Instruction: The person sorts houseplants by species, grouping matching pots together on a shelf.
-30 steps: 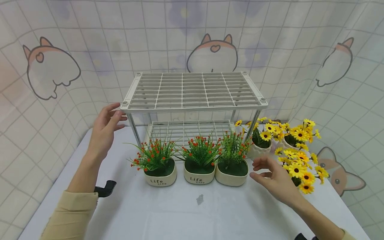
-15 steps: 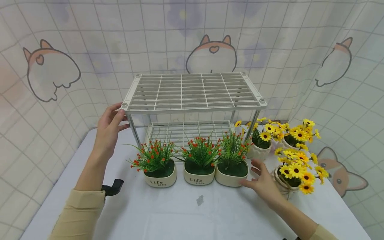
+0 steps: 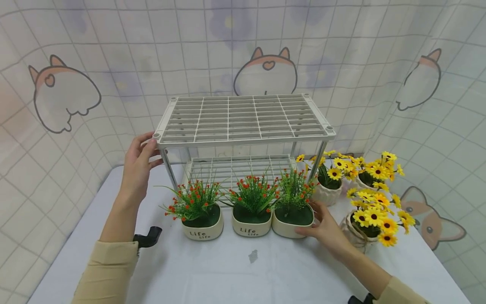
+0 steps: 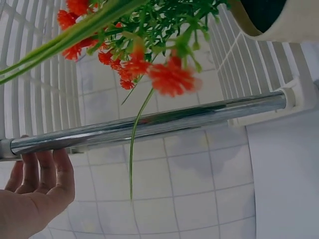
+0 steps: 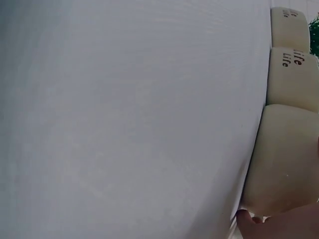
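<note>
A white two-tier wire shelf rack [image 3: 243, 142] stands on the table. My left hand [image 3: 137, 166] holds its front left corner, thumb at the top edge; in the left wrist view the fingers [image 4: 47, 172] curl against the chrome post [image 4: 174, 119]. Three cream pots of red-flowered grass line up before the rack: left pot [image 3: 203, 232], middle pot [image 3: 251, 228] and right pot [image 3: 285, 230]. My right hand [image 3: 328, 234] grips the right potted plant at its right end, thumb on the front. In the right wrist view that pot [image 5: 284, 159] stands on the cloth, the hand mostly cut off.
Several yellow daisy plants in pale pots stand at the right: the front daisy pot [image 3: 353, 232] is just behind my right hand, another daisy pot [image 3: 327, 195] by the rack's right post. A white cloth [image 3: 228, 278] covers the table. Printed curtains [image 3: 190, 55] hang around it.
My right hand has moved left from beside the right pot and taken hold of it. My left hand has moved slightly right onto the rack's corner.
</note>
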The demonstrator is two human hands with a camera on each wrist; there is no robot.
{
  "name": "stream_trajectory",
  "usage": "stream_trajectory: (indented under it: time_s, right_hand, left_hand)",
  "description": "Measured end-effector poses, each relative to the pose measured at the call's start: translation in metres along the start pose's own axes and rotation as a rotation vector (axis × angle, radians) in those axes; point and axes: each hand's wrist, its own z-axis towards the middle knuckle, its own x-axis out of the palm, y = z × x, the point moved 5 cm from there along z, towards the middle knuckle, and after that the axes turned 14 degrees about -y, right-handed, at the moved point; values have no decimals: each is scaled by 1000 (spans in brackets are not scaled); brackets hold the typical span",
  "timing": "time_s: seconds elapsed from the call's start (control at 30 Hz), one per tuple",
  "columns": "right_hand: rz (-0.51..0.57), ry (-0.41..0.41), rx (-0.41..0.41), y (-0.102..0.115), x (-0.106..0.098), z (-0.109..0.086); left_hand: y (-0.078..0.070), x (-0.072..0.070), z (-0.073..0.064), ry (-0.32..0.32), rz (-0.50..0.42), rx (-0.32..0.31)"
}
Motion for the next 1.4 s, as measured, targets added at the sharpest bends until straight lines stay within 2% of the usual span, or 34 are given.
stream_trajectory:
  time_s: [0.23, 0.63, 0.8, 1.17, 1.4]
  right_hand:
    - [10, 25, 34, -4, 3, 0]
    - [-145, -24, 33, 0, -5, -8]
    - [-194, -67, 36, 13, -12, -18]
    - [-225, -86, 21, 40, -27, -34]
    - [-219, -81, -52, 65, -30, -40]
  left_hand:
    - [1, -1, 2, -10, -34, -34]
    - [1, -1, 4, -8, -51, -34]
    - [1, 0, 4, -8, -49, -37]
    - [1, 0, 5, -18, 15, -30]
    - [1, -1, 6, -20, 43, -51]
